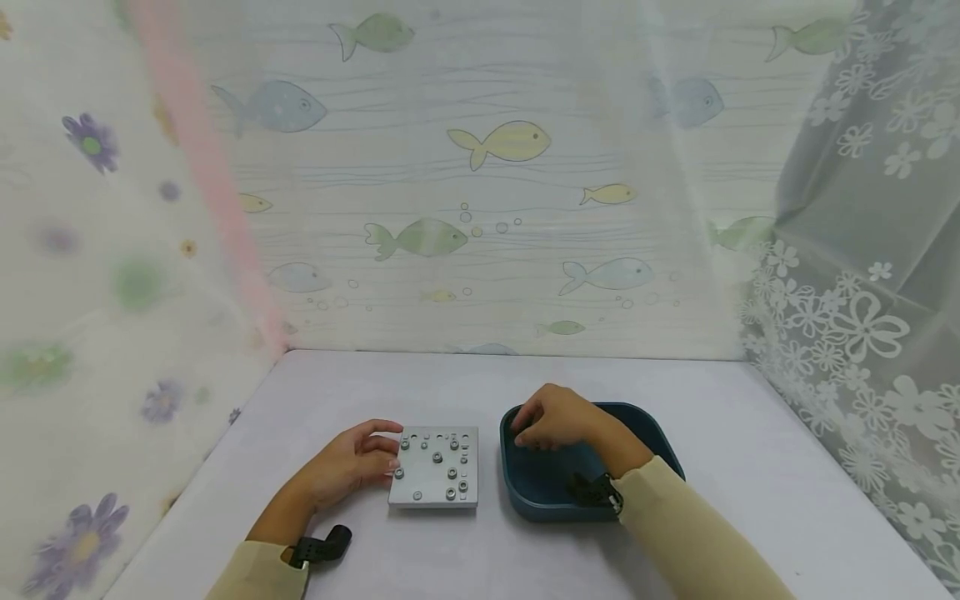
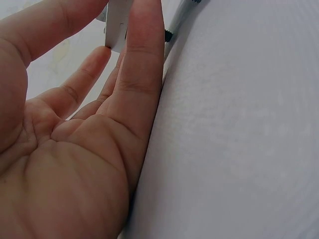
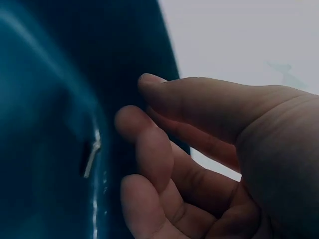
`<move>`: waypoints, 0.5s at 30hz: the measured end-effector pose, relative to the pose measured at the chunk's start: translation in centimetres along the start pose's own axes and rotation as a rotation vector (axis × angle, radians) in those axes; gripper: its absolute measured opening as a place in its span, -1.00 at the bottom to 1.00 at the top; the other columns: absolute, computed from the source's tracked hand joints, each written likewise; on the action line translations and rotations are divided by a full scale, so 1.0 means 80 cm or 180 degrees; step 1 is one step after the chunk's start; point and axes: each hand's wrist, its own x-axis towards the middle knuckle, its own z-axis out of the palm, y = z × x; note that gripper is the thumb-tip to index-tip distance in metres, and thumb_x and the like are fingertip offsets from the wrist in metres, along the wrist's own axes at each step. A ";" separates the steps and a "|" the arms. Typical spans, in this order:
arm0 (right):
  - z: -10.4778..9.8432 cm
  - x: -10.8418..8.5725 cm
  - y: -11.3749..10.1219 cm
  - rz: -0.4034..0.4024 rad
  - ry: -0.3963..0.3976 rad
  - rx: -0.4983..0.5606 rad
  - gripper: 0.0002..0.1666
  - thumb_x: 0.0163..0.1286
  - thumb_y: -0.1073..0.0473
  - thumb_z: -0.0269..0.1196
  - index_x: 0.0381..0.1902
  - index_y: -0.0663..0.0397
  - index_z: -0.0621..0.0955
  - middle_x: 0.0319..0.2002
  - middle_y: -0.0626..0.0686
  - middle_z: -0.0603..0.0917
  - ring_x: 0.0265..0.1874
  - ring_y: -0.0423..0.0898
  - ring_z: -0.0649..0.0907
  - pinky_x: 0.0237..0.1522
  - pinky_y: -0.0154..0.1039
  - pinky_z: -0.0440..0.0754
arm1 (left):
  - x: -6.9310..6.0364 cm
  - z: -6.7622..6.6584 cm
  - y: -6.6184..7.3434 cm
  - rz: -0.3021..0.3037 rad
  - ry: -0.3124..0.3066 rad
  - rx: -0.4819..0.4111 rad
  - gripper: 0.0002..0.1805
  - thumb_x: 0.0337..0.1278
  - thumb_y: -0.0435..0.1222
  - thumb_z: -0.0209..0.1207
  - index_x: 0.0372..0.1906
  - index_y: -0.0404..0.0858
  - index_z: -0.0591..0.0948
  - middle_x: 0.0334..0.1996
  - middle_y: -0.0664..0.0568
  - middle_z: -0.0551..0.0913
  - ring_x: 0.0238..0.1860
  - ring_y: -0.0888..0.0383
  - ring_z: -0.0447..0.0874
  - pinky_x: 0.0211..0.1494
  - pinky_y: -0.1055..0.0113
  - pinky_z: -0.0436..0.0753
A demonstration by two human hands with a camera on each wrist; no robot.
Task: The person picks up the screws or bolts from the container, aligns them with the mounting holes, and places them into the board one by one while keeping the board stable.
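A square silver metal plate (image 1: 427, 487) lies on the table, with several socket-head screws (image 1: 437, 457) standing in it and rows of small holes. My left hand (image 1: 351, 462) holds its left edge, fingers by the far corner. In the left wrist view the palm faces the camera, and part of the plate (image 2: 115, 25) shows behind the fingers. My right hand (image 1: 558, 419) reaches into a dark blue bin (image 1: 517, 500), fingers loosely bent, with no object visible between thumb and fingertips. A small shiny metal piece (image 3: 91, 160) lies in the bin beside those fingers.
White cloth covers the table (image 1: 480, 554). The bin's raised wall stands right of the plate, a narrow gap between them. A fish-print curtain (image 1: 495, 250) hangs behind, with a flower-print curtain (image 1: 97, 358) at left and a lace one (image 1: 855, 333) at right.
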 end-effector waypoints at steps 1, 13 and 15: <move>0.001 0.001 0.001 0.0005 -0.0020 -0.0003 -0.82 0.28 0.15 0.49 -0.15 -0.04 0.81 -0.45 -0.05 0.78 -0.50 -0.11 0.71 -0.43 -0.22 0.71 | 0.000 0.000 0.000 -0.0003 0.0002 0.0004 -0.22 0.21 -0.29 0.43 0.47 -0.25 0.33 0.14 -0.25 0.58 0.03 -0.04 0.69 0.02 0.17 0.78; 0.007 0.010 0.009 0.0266 -0.0074 -0.0237 -0.73 0.24 0.18 0.52 -0.08 -0.06 0.80 -0.47 -0.09 0.78 -0.51 -0.13 0.73 -0.44 -0.22 0.75 | -0.001 0.001 0.002 -0.0021 0.0005 -0.0018 -0.22 0.20 -0.31 0.43 0.47 -0.27 0.33 0.14 -0.26 0.58 0.03 -0.04 0.68 0.03 0.16 0.78; 0.007 0.010 0.009 0.0301 -0.0087 -0.0257 -0.74 0.24 0.19 0.52 -0.08 -0.05 0.81 -0.47 -0.08 0.78 -0.50 -0.13 0.73 -0.43 -0.22 0.75 | -0.001 0.001 0.002 -0.0022 0.0009 -0.0025 -0.22 0.20 -0.30 0.43 0.47 -0.27 0.33 0.14 -0.25 0.58 0.03 -0.04 0.68 0.03 0.16 0.78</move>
